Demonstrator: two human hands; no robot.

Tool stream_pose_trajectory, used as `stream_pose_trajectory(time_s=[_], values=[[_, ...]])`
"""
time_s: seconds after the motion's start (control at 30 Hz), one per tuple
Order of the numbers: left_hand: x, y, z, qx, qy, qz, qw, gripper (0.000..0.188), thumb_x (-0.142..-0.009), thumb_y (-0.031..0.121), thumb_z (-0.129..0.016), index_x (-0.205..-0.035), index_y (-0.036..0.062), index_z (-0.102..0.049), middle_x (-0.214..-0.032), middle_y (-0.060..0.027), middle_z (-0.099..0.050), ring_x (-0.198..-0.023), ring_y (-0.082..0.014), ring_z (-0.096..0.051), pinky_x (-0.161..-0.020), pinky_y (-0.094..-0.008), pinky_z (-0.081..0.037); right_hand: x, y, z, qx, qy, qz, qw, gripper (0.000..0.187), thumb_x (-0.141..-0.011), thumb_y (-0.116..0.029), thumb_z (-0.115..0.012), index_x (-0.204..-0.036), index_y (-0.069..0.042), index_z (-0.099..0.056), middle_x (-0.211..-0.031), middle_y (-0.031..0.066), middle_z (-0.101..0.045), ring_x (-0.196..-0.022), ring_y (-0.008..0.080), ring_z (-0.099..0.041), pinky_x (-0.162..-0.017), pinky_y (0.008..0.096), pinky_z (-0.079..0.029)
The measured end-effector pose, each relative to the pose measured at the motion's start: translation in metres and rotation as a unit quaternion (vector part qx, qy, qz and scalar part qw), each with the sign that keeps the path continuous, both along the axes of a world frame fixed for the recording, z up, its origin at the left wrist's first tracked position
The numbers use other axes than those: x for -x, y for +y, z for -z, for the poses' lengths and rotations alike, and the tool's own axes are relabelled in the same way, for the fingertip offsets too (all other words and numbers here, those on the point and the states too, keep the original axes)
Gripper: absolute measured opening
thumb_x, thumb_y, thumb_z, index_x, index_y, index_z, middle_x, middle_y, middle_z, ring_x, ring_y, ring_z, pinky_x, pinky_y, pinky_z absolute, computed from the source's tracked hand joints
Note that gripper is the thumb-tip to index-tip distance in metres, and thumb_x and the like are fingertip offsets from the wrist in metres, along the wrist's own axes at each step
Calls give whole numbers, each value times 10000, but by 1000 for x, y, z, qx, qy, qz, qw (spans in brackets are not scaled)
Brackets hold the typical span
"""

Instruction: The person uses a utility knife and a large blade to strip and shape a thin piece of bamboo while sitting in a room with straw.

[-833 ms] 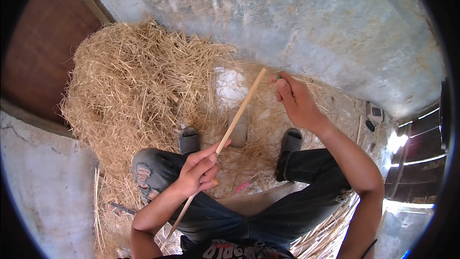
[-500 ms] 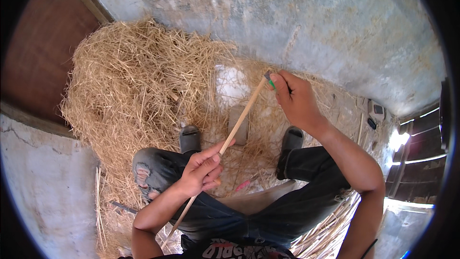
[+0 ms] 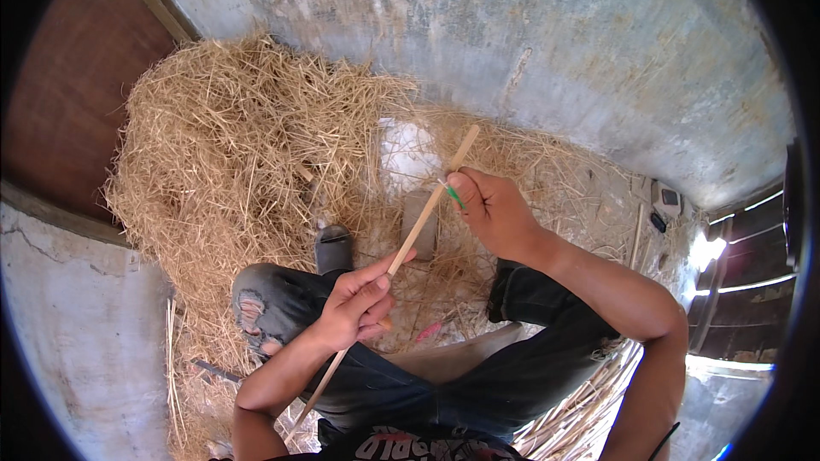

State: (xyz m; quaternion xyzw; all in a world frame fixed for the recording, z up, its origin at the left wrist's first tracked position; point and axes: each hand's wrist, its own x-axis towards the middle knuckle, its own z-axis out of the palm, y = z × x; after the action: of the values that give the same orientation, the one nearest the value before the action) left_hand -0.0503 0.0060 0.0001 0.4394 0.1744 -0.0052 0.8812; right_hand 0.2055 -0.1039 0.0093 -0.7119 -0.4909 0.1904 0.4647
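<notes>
A long, thin, pale wooden strip (image 3: 423,224), seemingly split bamboo, slants across my lap from lower left to upper right. My left hand (image 3: 356,303) is closed around its middle, thumb and forefinger along it. Farther up the strip, my right hand (image 3: 498,212) pinches a small blade with a green part (image 3: 455,197). The blade's bright edge lies against the strip, below its far tip; most of the tool is hidden in my fingers.
A large heap of dry straw-like shavings (image 3: 231,128) fills the far left, against the wall. A brick (image 3: 418,226) lies between my feet. Small dark devices (image 3: 667,198) rest at the right. Split sticks (image 3: 585,410) lie by my right thigh, and a long metal tool (image 3: 218,370) by my left knee.
My right hand has drawn the blade from the strip's far tip down toward my left hand. The left hand has hardly moved.
</notes>
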Motion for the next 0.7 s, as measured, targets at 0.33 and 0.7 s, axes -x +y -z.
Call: stream_pose_trajectory(time_s=[0.33, 0.7], values=[[-3, 4, -5, 7, 2, -17, 1000, 533, -1089, 252, -433, -1556, 26, -312, -540, 69, -230, -427, -39, -171, -392, -212, -203, 17, -5, -13, 28, 78, -188, 979, 422, -1084, -360, -464, -889, -12, -601, -614, 30, -503, -527, 109, -487, -508, 297, -410], [-2, -3, 9, -84, -35, -19, 996, 517, -1095, 224, -449, -1574, 85, -313, -574, 72, -294, -454, -31, -232, -429, -214, -264, -8, -2, -16, -8, 134, -2, 991, 403, -1048, -375, -540, -867, -23, -614, -627, -35, -459, -578, 60, -418, -523, 290, -334]])
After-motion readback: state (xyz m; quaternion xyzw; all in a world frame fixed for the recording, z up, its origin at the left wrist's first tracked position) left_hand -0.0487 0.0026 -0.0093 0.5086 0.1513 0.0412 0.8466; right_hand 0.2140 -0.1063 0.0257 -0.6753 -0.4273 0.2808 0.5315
